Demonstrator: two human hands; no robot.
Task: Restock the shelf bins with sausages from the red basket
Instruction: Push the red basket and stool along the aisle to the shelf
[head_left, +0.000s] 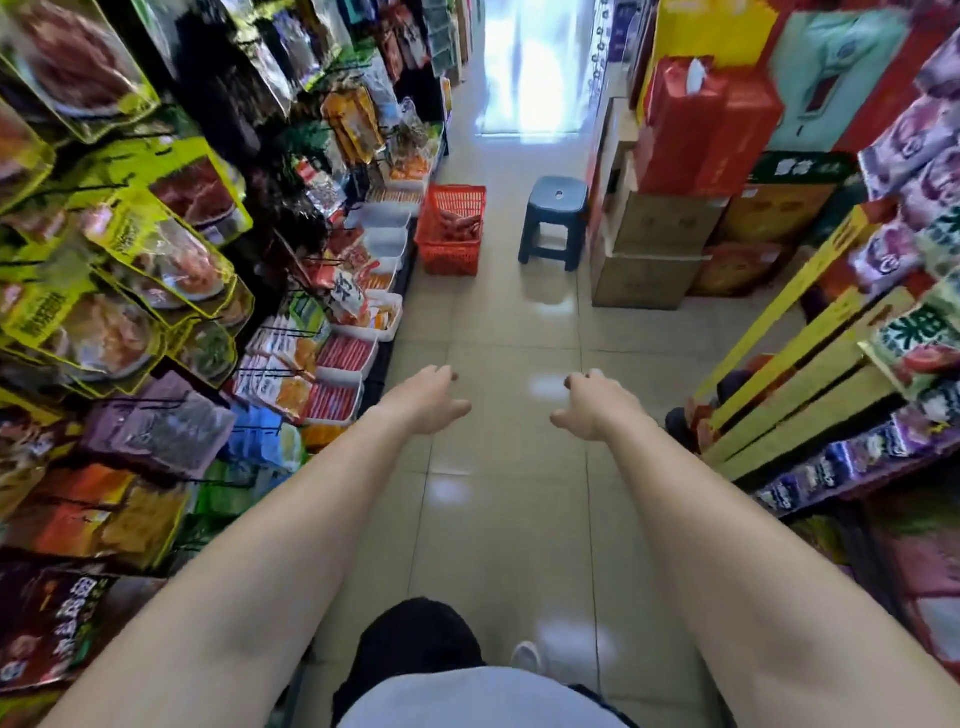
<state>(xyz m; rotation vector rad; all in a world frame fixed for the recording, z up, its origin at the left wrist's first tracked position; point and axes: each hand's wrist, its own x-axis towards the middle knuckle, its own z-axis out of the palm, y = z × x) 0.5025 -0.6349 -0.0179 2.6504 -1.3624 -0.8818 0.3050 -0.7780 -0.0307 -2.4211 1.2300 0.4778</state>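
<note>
A red basket (451, 228) with sausages (457, 226) inside stands on the tiled floor, far ahead along the left shelf. White shelf bins (384, 244) run in a row along the left shelf's low edge; some hold red sausage packs (345, 353). My left hand (428, 397) and my right hand (592, 402) are stretched forward over the aisle, fingers loosely curled down, holding nothing. Both hands are well short of the basket.
A dark blue plastic stool (553, 221) stands right of the basket. Stacked cardboard boxes (649, 249) and red cartons line the right side. Hanging snack packs (156, 249) on hooks crowd the left. The tiled aisle (509, 322) runs ahead between them.
</note>
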